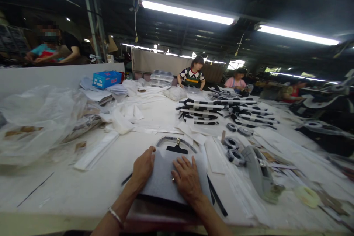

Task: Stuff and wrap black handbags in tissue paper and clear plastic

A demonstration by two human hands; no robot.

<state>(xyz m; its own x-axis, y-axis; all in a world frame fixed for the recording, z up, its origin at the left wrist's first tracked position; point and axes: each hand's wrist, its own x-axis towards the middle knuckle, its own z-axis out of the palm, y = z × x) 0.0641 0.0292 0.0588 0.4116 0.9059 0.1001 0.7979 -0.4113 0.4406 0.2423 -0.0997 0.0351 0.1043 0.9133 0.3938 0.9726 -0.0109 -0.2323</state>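
A pale grey-white sheet (pixel 166 177) lies over a dark flat piece, probably a bag, whose black edge shows along the bottom. Beyond its top edge stick out a black tab with a gold-coloured clasp (pixel 177 145) and an arched handle (pixel 168 139) wrapped in clear film. My left hand (pixel 143 166) is closed at the sheet's upper left edge, its fingers together. Flat on the right half of the sheet rests my right hand (pixel 186 179), fingers spread, with a ring on one. Dark straps (pixel 217 197) protrude at both sides.
To the right stand a grey tape dispenser (pixel 256 171) and several wrapped rolls (pixel 235 156). Stacks of black-and-white wrapped strips (pixel 201 110) lie farther back. Clear plastic bags (pixel 41 118) and a blue box (pixel 106 79) are at left. A co-worker (pixel 193 75) stands across the table.
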